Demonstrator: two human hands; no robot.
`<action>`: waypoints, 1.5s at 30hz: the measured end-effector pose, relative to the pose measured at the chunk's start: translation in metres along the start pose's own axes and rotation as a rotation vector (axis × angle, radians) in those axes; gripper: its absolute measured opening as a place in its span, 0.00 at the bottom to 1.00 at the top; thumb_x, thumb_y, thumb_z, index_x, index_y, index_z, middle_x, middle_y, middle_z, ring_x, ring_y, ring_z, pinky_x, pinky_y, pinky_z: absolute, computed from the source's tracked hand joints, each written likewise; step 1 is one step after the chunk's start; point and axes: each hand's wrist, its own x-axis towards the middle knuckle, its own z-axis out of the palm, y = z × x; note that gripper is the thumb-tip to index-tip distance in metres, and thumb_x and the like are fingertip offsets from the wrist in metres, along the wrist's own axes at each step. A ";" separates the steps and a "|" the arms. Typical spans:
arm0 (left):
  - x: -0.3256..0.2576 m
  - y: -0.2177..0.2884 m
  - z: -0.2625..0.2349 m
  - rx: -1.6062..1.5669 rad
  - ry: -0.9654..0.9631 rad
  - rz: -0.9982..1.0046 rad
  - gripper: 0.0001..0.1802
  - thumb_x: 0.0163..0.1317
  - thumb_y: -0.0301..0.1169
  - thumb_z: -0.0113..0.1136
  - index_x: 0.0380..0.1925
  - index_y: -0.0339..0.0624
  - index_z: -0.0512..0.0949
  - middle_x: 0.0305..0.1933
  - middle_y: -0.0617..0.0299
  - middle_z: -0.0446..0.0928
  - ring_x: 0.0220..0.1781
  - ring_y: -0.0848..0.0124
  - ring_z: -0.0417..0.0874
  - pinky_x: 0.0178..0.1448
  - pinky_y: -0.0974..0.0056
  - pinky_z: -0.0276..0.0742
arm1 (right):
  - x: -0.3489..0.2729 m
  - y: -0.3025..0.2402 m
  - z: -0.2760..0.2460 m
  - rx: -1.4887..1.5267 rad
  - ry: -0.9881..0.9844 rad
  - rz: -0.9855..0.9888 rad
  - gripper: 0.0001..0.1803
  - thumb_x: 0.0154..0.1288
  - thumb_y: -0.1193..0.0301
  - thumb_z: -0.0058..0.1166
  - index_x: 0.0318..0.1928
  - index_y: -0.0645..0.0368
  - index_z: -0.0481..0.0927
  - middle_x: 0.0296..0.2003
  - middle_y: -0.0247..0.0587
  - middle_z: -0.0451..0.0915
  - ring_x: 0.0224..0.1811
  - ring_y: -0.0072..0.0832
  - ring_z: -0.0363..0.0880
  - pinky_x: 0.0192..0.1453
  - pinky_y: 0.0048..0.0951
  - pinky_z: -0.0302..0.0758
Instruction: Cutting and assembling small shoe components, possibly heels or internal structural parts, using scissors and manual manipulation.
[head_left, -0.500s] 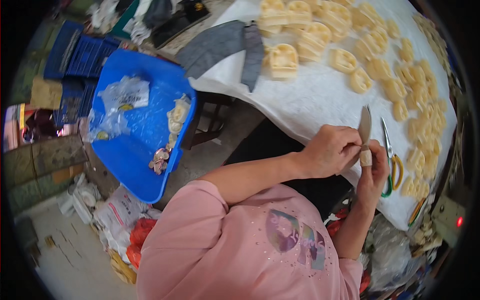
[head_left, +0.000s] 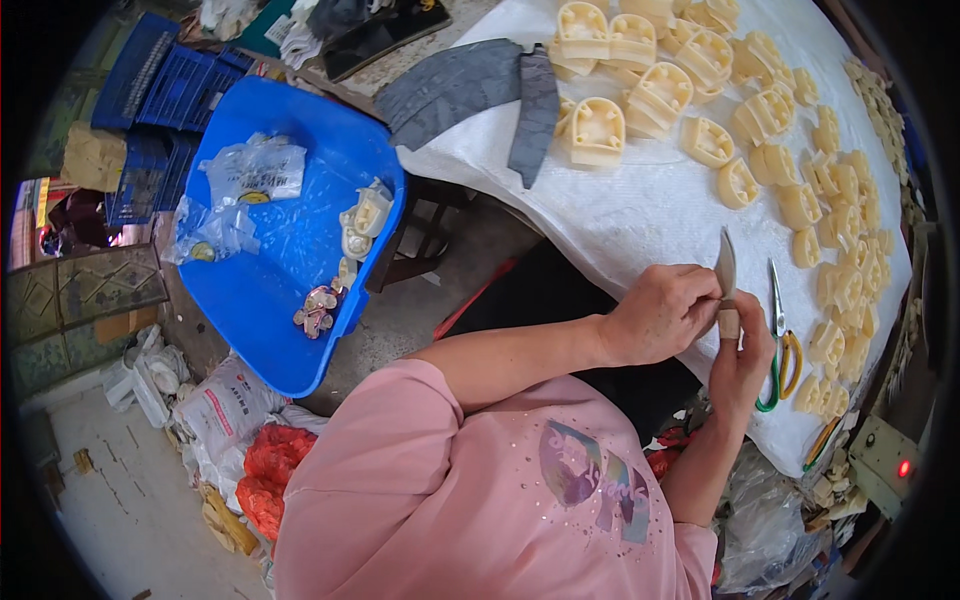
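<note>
Blue plastic crates are stacked at far left, above patterned floor-level panels. A blue tub holds clear plastic bags, with off-white pieces and a pinkish clump along its right side. Below the tub, a red plastic bag lies beside white sacks.

At center, a person in a pink shirt works at a desk covered in white sheeting, where a grey fabric panel and a narrow grey strip overhang or lie near the edge.

The left hand is bent inward, its fingers curled together against the lower end of a knife. The knife stands blade up between the two hands, over the near edge of the desk. The right hand is clamped on the knife's lower end; a tan cylinder shows there, and whether it is handle or finger wrapping cannot be told.

Just right of that hand lie scissors with green and yellow grips. Cream-colored molded pieces spread across the desk's far and right sides. At far right, a pale box shows a red light.
</note>
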 end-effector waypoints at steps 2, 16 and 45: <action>0.000 0.003 -0.001 0.014 0.000 -0.045 0.03 0.51 0.19 0.58 0.26 0.35 0.74 0.23 0.51 0.74 0.24 0.56 0.77 0.27 0.60 0.70 | -0.002 -0.003 0.000 -0.012 0.012 0.011 0.09 0.59 0.83 0.48 0.41 0.63 0.76 0.32 0.42 0.78 0.33 0.30 0.77 0.38 0.26 0.72; 0.002 0.004 -0.007 -0.323 0.133 -0.617 0.05 0.64 0.27 0.54 0.30 0.36 0.75 0.27 0.59 0.79 0.19 0.79 0.75 0.21 0.73 0.68 | 0.002 0.050 -0.031 0.795 0.583 0.379 0.09 0.59 0.76 0.43 0.39 0.66 0.73 0.32 0.40 0.75 0.35 0.22 0.74 0.41 0.24 0.73; 0.034 0.012 -0.042 -0.738 0.138 -0.694 0.25 0.71 0.39 0.41 0.60 0.29 0.63 0.26 0.59 0.73 0.21 0.77 0.68 0.22 0.73 0.60 | 0.119 0.039 0.026 -0.440 0.071 0.118 0.24 0.51 0.68 0.60 0.51 0.57 0.74 0.36 0.49 0.71 0.40 0.42 0.74 0.44 0.39 0.73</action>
